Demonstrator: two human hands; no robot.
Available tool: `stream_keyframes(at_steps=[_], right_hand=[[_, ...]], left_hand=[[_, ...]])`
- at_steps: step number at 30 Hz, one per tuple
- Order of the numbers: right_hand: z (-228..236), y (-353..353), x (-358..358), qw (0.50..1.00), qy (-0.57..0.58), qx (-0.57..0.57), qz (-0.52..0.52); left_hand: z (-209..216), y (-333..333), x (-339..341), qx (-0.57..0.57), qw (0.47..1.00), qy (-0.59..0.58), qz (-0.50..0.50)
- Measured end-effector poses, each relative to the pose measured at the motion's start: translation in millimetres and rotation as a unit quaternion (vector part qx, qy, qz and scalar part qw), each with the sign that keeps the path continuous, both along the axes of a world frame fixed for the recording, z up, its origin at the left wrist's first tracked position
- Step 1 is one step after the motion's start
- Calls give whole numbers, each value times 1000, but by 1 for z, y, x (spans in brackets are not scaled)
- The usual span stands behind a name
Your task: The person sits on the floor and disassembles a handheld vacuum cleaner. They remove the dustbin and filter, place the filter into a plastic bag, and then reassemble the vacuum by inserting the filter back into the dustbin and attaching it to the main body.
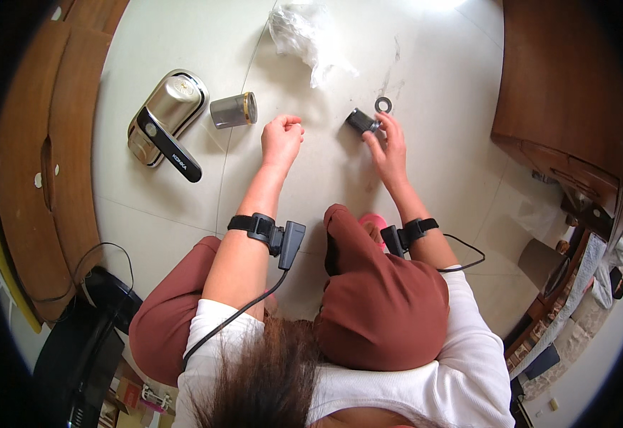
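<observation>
While the left hand (281, 135) hovers curled and empty, the right hand (388, 146) fingers pinch the small dark cylinder (361, 120) on the floor (183, 185), ring (383, 105) just beyond

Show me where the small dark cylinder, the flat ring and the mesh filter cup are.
small dark cylinder (361, 120), head view, on its ribbed side.
flat ring (383, 110), head view, on its lower rim.
mesh filter cup (230, 110), head view, on its mesh wall.
</observation>
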State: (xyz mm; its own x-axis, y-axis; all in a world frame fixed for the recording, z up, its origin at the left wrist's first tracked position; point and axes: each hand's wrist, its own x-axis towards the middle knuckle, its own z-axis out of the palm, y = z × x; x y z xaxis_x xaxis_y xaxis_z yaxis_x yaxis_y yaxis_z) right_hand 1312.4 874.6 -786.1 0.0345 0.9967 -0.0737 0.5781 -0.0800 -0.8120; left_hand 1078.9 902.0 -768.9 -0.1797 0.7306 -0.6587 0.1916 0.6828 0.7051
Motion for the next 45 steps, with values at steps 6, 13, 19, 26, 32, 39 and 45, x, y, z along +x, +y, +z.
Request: stream_keyframes(at_steps=[6, 13, 19, 26, 32, 39, 45], right_hand=[[25, 1, -11, 988, -50, 126, 75], [1, 4, 12, 955, -212, 161, 130], [3, 2, 8, 964, -189, 167, 84], [2, 7, 0, 960, -211, 156, 101], [1, 9, -5, 960, -212, 152, 100], [0, 6, 0, 982, -139, 126, 26], [0, 3, -1, 999, -12, 27, 23]], left_hand=[[0, 0, 2, 1, 1000, -14, 6], [-4, 5, 6, 5, 1000, -12, -7], [-9, -1, 9, 2, 1000, -23, 3], [-9, -6, 7, -12, 1000, -21, 5], [-11, -5, 9, 16, 1000, -22, 9], [-6, -3, 8, 2, 1000, -11, 11], [-3, -2, 9, -15, 1000, -20, 0]])
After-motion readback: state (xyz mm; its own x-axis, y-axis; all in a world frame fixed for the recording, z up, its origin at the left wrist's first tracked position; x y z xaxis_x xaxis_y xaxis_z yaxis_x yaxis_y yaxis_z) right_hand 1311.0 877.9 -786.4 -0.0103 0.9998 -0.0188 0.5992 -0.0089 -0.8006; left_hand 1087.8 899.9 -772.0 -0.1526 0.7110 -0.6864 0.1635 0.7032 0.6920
